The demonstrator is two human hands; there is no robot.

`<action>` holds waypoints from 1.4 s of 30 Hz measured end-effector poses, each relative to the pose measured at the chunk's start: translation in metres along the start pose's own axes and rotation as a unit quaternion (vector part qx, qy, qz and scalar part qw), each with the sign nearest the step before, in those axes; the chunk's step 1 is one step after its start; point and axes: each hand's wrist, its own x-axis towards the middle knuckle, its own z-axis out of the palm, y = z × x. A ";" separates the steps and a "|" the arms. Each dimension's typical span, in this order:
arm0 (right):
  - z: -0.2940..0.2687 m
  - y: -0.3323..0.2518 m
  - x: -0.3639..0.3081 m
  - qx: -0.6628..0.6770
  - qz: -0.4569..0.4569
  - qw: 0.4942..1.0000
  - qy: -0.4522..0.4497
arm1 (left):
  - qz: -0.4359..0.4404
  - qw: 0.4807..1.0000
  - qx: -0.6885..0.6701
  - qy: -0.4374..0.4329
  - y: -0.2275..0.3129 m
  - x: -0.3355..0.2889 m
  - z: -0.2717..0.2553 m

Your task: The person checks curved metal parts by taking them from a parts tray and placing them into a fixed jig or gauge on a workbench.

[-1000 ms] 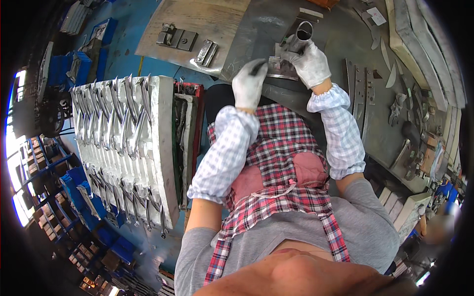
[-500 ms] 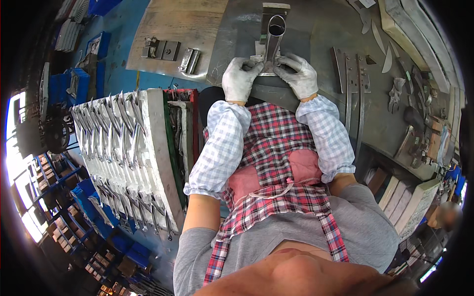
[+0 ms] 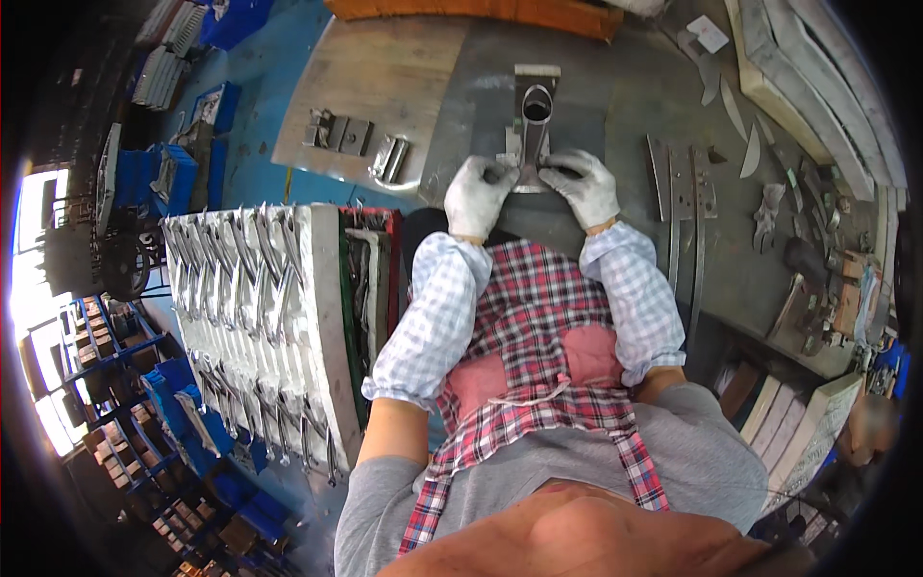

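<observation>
Gloved hands meet at the near edge of the worktop (image 3: 735,274), right in front of the person's plaid apron (image 3: 548,298). Between them is a metal tube (image 3: 533,144), its round open mouth at the far end and its narrower foot close to the person. From where I stand, the left hand (image 3: 478,195) has its thumb and fingers clamped on the left side of that foot, and the right hand (image 3: 583,189) has its own clamped on the right side; how tightly they squeeze, I can't tell. Just beyond the tube's mouth lies a pale bar (image 3: 536,70).

Off to the left, on a brownish sheet (image 3: 385,72), sit a stepped metal block (image 3: 338,133) and a smaller shiny block (image 3: 389,159), near each other but apart. Flat metal strips (image 3: 674,231) lie to the right of the right hand, and farther over there is a pointed blade-shaped piece (image 3: 751,150). At the person's left stands a pale rack (image 3: 327,308) bearing rows of shiny curved metal pieces (image 3: 238,264). An orange object (image 3: 481,10) lies along the far side.
</observation>
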 end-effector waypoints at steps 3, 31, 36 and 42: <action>0.006 -0.006 -0.001 0.072 0.104 0.992 0.015 | -0.024 0.999 -0.023 -0.006 -0.003 0.001 -0.003; 0.087 -0.127 -0.033 0.083 0.064 0.925 -0.365 | -0.369 0.884 0.182 0.221 -0.221 -0.292 -0.492; 0.086 -0.133 -0.038 0.014 0.021 0.917 -0.397 | -0.395 0.796 0.434 0.150 -0.231 -0.294 -0.481; 0.097 -0.154 -0.035 -0.045 -0.044 0.893 -0.445 | -0.477 0.704 0.510 0.126 -0.249 -0.327 -0.507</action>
